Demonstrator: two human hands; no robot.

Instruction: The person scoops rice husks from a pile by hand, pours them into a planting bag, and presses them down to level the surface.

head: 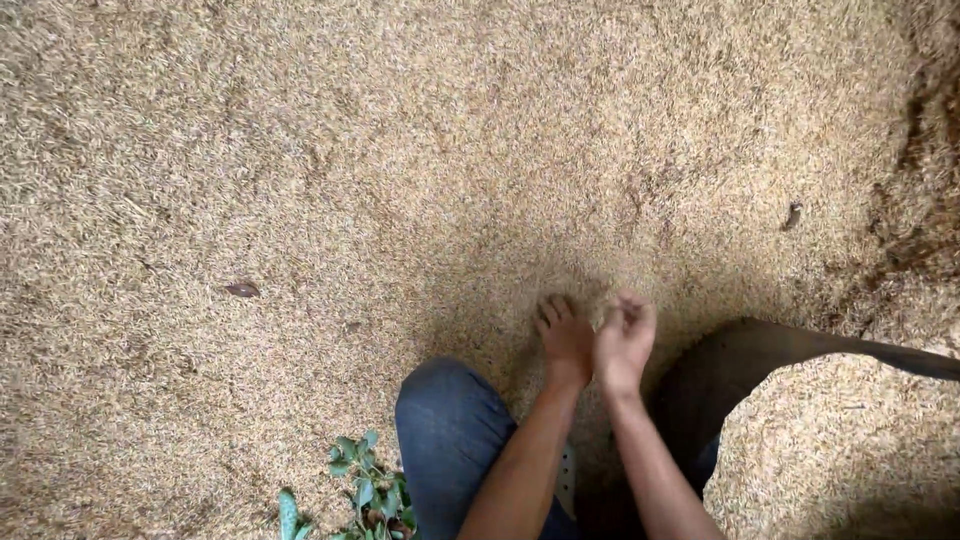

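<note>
Crouching over a wide spread of unhusked grain (420, 170) that covers the ground from edge to edge, the person works with both hands close together just in front of the knees. The left hand (563, 335) lies palm down with its fingers loosely curled, the fingertips resting on or pressing into the grain. The right hand (626, 340) sits right beside it, touching or nearly touching, with its fingers bunched inward as if pinched around a small bit of grain; what lies inside that pinch is too small to make out. A knee in blue denim (450, 430) shows at the lower middle, and the bare forearms run up from the bottom edge to the hands. To the right, a dark curved basin (760, 345) is tipped near the person's leg, its rim arching over a heaped mound of the same grain (840, 450). A sprig of green leaves (365, 490) lies on the grain beside the left knee. Further off, a small dark leaf (242, 290) lies well to the left, and another dark scrap (792, 215) rests toward the upper right, near a strip of darker, bare ground (925, 120).
</note>
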